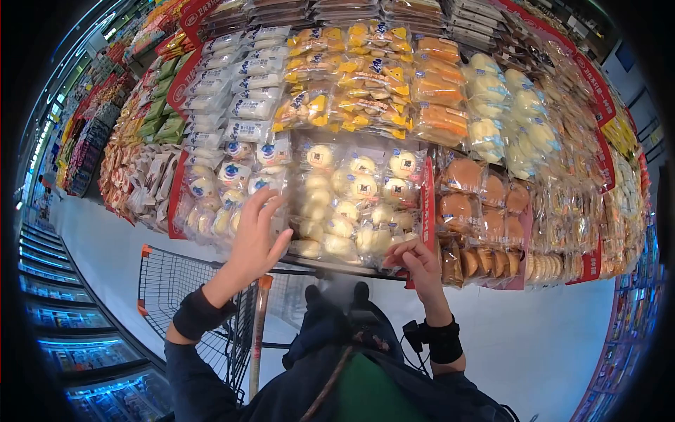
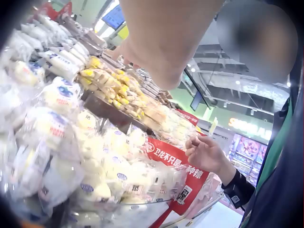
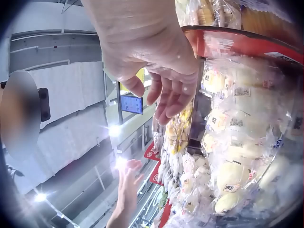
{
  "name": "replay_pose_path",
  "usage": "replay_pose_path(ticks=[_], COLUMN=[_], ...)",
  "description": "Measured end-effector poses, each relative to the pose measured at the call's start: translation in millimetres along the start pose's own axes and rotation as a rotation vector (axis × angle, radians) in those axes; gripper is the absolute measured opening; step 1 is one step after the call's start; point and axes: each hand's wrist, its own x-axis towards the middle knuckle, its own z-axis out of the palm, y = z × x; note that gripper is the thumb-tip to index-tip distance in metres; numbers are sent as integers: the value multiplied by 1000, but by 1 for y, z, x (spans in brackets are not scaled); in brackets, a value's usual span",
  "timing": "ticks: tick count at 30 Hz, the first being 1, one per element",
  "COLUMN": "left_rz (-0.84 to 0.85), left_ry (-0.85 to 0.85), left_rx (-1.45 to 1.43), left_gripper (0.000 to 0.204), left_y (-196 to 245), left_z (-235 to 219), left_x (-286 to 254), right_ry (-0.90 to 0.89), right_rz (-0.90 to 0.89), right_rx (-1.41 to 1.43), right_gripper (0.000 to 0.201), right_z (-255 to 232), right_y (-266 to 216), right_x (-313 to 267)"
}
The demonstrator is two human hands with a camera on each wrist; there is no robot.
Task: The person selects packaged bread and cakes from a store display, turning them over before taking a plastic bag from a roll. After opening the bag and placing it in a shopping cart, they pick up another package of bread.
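Observation:
My left hand [image 1: 254,235] hovers over the front left of the display, its fingers spread and nothing in them. Below and beside it lie clear-wrapped pale buns with blue printed labels [image 1: 232,172]. Round cream-coloured buns in clear bags [image 1: 344,190] fill the compartment between my two hands. At that compartment's front right corner is my right hand [image 1: 416,266], palm down with loosely bent fingers. The right wrist view shows this right hand [image 3: 154,71] holding nothing, close to the bagged buns [image 3: 237,128]. Only the heel of my left hand [image 2: 161,42] shows in the left wrist view.
Red printed dividers [image 1: 428,204] separate the compartments. Brown round cakes [image 1: 464,190] lie to the right, yellow-and-clear packets [image 1: 373,84] and white packets [image 1: 256,84] behind. A wire shopping cart [image 1: 200,295] stands at the left, beside my legs. Lit shelves [image 1: 91,344] line the far left.

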Motion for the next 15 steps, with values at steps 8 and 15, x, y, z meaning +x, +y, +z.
replay_pose_path(ticks=[8, 15], left_rz=[-235, -325], left_ry=[89, 216], left_rx=[-84, -128], left_gripper=[48, 50], left_y=[24, 42], left_z=[-2, -14], left_x=[-52, -95], right_ry=[-243, -243], right_rz=[73, -22], right_rx=[42, -23], right_gripper=[11, 12], right_z=[16, 30], right_y=[-6, 2], right_x=[11, 5])
